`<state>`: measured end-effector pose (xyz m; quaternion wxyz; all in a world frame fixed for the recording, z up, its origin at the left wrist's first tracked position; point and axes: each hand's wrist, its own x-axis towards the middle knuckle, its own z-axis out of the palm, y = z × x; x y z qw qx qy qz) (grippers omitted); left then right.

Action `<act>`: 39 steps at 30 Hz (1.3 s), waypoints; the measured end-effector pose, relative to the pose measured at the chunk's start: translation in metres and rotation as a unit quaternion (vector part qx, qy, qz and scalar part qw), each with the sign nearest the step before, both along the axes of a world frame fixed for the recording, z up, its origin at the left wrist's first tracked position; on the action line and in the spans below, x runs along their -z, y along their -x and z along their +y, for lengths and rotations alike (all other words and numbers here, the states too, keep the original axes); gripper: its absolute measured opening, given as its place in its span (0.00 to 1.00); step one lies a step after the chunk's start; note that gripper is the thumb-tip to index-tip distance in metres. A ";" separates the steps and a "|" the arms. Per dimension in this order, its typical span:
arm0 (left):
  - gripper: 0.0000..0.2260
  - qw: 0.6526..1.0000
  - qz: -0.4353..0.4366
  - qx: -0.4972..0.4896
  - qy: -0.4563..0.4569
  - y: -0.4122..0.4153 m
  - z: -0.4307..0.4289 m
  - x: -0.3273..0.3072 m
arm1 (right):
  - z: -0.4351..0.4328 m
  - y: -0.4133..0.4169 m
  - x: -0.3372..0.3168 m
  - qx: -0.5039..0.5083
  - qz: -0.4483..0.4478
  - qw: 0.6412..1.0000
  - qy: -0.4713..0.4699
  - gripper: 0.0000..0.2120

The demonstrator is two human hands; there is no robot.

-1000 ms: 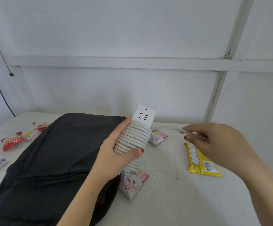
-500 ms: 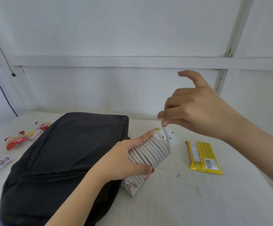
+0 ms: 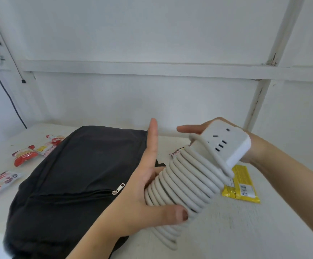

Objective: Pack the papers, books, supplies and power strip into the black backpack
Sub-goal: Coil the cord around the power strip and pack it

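**Above the bench, right of centre: wrapped power strip in both hands, coils at risk**

We flag the cord (image 3: 185, 186) first. The lowest loops, at bottom centre of the frame, sag past the left thumb with nothing pinning them. We judge they could slide off the end and unwind if the bundle tips further. One strand crosses the socket head and runs down its right edge. It looks untucked, so it may spring loose. We cannot see the plug.

Second risk: the black backpack (image 3: 80, 165) at lower left shows only a zip line with its pull (image 3: 119, 187), and we see no open mouth. One hand would have to let go to open it, leaving the bundle to a single grip.

The power strip (image 3: 224, 144) lies tilted, head toward upper right, off the bench (image 3: 226, 230), just right of the backpack. The left hand (image 3: 148, 193) cradles the coiled part, with its thumb clamped across the loops and its index finger straight up. The right hand (image 3: 198, 128) sits behind the head, its visible fingers flat, bracing it; its thumb is hidden. A yellow packet (image 3: 243, 186) lies on the bench under the strip's head.
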<state>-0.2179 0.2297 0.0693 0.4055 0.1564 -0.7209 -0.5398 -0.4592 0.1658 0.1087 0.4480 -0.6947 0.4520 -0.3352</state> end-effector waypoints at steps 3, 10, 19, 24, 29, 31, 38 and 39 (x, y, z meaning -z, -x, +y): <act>0.51 0.997 0.061 0.000 -0.056 0.002 -0.006 0.006 | 0.010 -0.006 0.012 0.011 -0.074 0.996 0.051 0.04; 0.50 0.993 0.087 -0.033 -0.066 0.007 -0.022 0.021 | 0.024 -0.009 0.025 -0.031 -0.247 0.969 0.005 0.13; 0.50 0.993 0.065 -0.058 -0.079 0.014 -0.032 0.034 | 0.032 -0.020 0.036 0.041 -0.206 0.976 0.050 0.38; 0.51 0.991 0.076 -0.055 -0.096 0.018 -0.033 0.035 | 0.032 -0.028 0.047 0.130 -0.254 0.956 0.063 0.52; 0.51 0.987 0.085 -0.055 -0.122 0.022 -0.035 0.039 | 0.036 -0.038 0.052 0.175 -0.281 0.928 0.168 0.52; 0.51 0.986 0.087 -0.054 -0.131 0.021 -0.038 0.039 | 0.037 -0.037 0.050 0.170 -0.277 0.929 0.177 0.50; 0.52 0.989 0.061 -0.048 -0.122 0.018 -0.040 0.040 | 0.037 -0.034 0.051 0.147 -0.291 0.942 0.082 0.54; 0.52 0.990 0.060 -0.049 -0.121 0.017 -0.040 0.041 | 0.037 -0.035 0.051 0.144 -0.298 0.941 0.073 0.54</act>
